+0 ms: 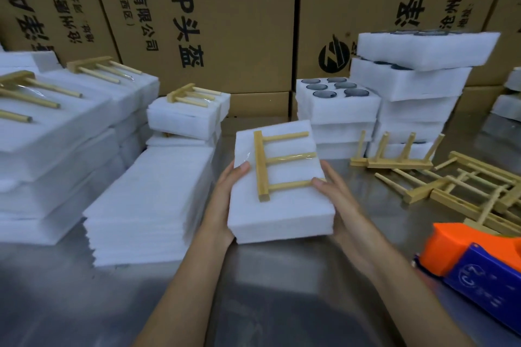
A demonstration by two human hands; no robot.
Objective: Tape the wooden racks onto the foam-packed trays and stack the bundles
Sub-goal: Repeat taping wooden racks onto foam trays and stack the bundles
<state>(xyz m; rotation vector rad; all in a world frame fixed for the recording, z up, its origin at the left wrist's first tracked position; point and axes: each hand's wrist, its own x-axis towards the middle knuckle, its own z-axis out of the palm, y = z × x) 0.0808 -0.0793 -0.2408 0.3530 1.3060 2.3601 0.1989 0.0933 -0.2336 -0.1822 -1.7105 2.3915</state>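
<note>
White foam bundle (277,205) with taped wooden rack (277,162) at twelve o'clock, left hand (229,194) and right hand (337,200) gripping its sides.

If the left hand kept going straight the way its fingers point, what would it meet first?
The left hand grips the taped bundle, fingers pointing up-table. Straight on, it would probably meet the small bundle stack first; depth is uncertain.
</note>
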